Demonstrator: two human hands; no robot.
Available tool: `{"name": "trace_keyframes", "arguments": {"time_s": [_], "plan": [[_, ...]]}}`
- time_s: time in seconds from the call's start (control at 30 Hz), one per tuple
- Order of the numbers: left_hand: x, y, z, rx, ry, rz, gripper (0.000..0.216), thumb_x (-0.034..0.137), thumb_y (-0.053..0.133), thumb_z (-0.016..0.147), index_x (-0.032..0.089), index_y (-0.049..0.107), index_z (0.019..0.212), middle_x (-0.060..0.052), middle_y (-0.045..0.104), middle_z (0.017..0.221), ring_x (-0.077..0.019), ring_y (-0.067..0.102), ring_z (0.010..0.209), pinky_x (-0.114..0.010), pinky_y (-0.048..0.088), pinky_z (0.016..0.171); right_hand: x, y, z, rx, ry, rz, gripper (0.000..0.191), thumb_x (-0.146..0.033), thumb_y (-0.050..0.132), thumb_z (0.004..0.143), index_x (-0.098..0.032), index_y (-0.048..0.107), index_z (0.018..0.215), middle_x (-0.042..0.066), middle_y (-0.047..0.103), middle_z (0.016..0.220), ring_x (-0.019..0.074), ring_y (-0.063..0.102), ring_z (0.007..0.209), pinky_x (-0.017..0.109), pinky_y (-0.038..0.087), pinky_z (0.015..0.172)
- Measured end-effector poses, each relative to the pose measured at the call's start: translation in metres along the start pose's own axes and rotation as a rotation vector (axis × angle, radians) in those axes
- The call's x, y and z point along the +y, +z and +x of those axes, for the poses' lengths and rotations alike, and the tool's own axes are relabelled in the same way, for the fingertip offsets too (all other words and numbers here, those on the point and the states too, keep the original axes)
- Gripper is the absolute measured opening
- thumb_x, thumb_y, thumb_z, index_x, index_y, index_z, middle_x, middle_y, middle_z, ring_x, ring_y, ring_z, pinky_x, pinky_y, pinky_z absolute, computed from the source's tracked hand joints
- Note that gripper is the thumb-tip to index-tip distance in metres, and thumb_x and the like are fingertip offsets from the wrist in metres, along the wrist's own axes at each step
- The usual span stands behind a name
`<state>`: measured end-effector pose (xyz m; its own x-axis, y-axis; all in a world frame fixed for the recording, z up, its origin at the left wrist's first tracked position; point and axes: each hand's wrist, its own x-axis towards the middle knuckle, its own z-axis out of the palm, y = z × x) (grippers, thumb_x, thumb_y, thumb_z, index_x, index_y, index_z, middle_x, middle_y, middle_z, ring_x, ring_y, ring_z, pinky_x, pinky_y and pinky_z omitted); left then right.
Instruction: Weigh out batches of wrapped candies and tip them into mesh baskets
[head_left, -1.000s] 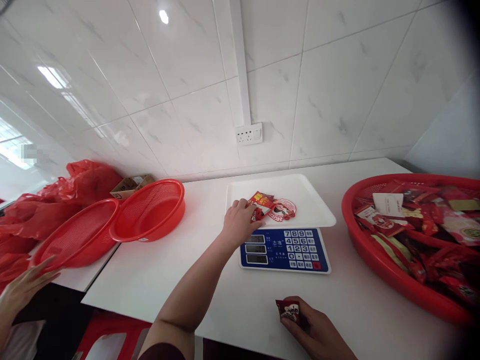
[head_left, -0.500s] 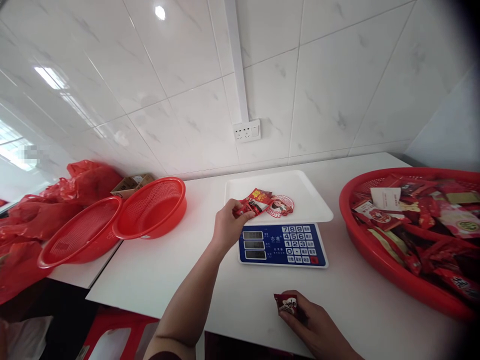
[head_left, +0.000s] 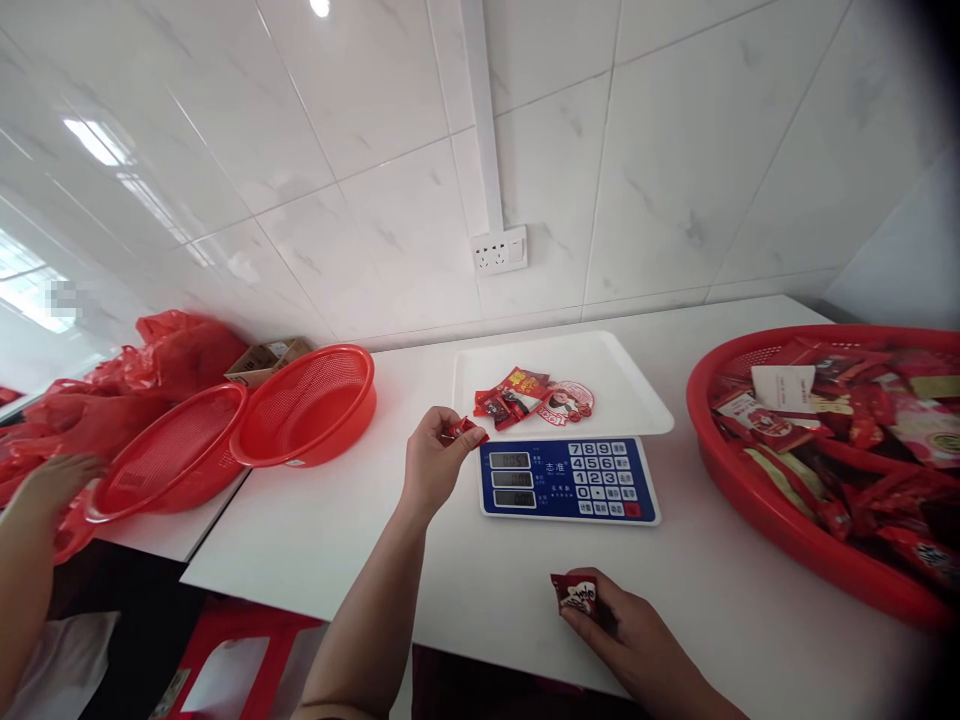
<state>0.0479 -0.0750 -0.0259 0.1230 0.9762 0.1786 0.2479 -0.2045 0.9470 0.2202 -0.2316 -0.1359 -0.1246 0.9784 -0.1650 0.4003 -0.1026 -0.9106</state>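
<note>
A person sorts small packets at a tabletop scale [head_left: 645, 480], the left hand [head_left: 442, 445] pinching a red packet [head_left: 469, 430] between thumb and fingers at the near left edge of the scale's white tray [head_left: 637, 405]. The right hand [head_left: 630, 635] grips a dark red packet [head_left: 576, 594] low over the table [head_left: 480, 580], in front of the keypad. More packets [head_left: 517, 392] lie overlapping on the tray, beside its printed logo; a red tub [head_left: 795, 565] heaped with others stands to the right. The step in hand appears to be adjusting a portion by weight, one packet at a time. The next move seems to call for a firm pinch on both packets, the left hand kept clear of the tray, and a look at the display [head_left: 512, 478], whose digits are too small to read surely. At far left, a co-worker's hand [head_left: 64, 480] reaches toward red bags [head_left: 112, 425].
</note>
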Motion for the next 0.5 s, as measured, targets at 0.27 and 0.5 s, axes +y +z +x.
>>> {"name": "trace_keyframes", "arguments": {"time_s": [0.27,0.5], "plan": [[-0.004,0.003,-0.003,-0.01,0.03,0.044,0.023,0.033,0.067,0.071,0.019,0.049,0.075,0.004,0.055,0.068,-0.0111,0.057,0.064,-0.023,0.045,0.059,-0.001,0.0,0.0,0.007,-0.006,-0.012,0.03,-0.048,0.042,0.083,-0.022,0.056,0.088,0.0,0.064,0.075,0.0158,0.057,0.068,0.024,0.045,0.065],[-0.022,-0.046,0.017,0.327,0.237,0.572,0.028,0.011,0.04,0.081,0.019,0.058,0.101,-0.008,0.055,0.104,-0.0182,0.058,0.091,-0.03,0.047,0.078,-0.006,0.003,-0.002,0.086,0.026,0.001,0.032,-0.052,0.044,0.079,-0.022,0.057,0.082,-0.002,0.061,0.067,0.0153,0.055,0.063,0.024,0.044,0.062]]}}
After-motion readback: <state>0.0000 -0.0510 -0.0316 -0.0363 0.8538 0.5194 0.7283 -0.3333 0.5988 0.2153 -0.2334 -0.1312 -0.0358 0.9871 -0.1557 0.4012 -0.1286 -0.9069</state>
